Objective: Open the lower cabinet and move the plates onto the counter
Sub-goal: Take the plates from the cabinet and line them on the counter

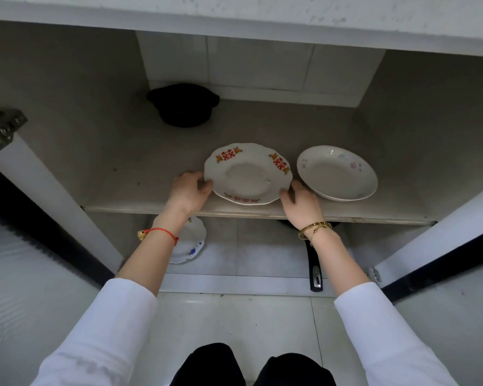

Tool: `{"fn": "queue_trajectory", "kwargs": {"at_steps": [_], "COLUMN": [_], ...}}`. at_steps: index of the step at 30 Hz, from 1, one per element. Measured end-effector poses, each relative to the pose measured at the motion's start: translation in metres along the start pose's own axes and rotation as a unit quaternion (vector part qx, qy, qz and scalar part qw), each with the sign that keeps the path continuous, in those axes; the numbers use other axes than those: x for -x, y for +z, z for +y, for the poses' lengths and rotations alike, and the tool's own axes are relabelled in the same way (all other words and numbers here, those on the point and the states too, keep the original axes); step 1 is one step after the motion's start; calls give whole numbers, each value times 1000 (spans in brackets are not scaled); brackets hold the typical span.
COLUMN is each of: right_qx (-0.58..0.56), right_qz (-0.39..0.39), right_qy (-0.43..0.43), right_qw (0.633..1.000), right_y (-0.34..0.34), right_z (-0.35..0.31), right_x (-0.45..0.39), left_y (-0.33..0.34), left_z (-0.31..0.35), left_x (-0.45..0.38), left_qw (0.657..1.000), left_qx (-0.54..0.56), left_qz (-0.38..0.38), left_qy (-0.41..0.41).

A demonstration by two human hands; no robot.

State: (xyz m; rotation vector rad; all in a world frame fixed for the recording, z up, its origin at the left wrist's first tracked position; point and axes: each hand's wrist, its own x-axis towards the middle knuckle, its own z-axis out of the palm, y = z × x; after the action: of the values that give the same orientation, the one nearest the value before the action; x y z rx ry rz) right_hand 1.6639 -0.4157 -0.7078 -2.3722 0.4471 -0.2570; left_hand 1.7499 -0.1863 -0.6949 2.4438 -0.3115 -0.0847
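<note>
The lower cabinet stands open, both doors swung out. On its shelf (140, 174) lies a white scalloped plate with red and gold marks (247, 176). My left hand (188, 190) grips its left rim and my right hand (300, 203) grips its right front rim. A plain white plate with faint pink flowers (336, 174) lies just to the right on the same shelf, untouched. A third white plate with blue flowers (191, 243) sits on the cabinet floor below, partly hidden by my left forearm.
A black pot (183, 104) stands at the back left of the shelf. A black pan handle (314, 270) sticks out from under the shelf on the right. The open doors flank both sides, with a hinge (0, 126) at left. The counter edge (262, 18) overhangs above.
</note>
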Motion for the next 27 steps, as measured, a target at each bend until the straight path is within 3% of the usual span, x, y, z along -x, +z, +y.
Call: {"fn": "queue_trajectory", "kwargs": {"at_steps": [10,27], "right_qx": [-9,-72], "right_qz": [20,-57], "right_qy": [-72,-109], "right_qw": [997,990], "right_y": [-6,10], "right_z": [-6,-15], "right_x": [60,148], "left_y": [-11,-31], "left_z": [-11,-37], "left_x": [74,197], "left_qw": [994,979], "left_qx": [64,103], "left_qz": [81,177], "left_qy": [39,5]}}
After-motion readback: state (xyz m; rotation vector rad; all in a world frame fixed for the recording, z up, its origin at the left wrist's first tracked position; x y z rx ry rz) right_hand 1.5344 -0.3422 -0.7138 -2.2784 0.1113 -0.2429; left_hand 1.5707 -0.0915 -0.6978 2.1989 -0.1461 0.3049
